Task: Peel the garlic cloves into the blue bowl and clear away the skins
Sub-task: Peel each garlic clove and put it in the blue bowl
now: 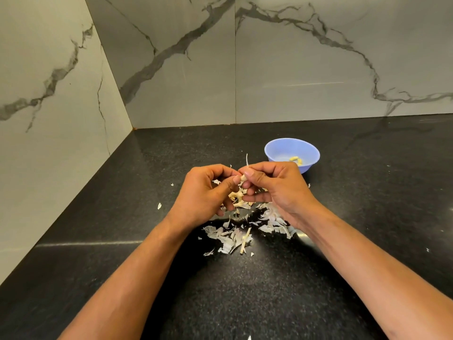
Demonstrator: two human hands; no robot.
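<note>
A black speckled counter [257,290] carries everything, glossy enough to mirror the veined wall tiles along its back edge; it runs into a corner at the far left; a blue bowl [277,149] stands on it toward the back, right of centre, with a few pale peeled cloves [295,159] inside; a heap of papery skins [230,238] lies in the middle of the counter, nearer than the bowl and apart from it, spreading rightward in a second cluster [274,220]; stray flakes [159,205] lie scattered to the left, well apart from the heap; smaller white specks dot the surface at far right.
</note>
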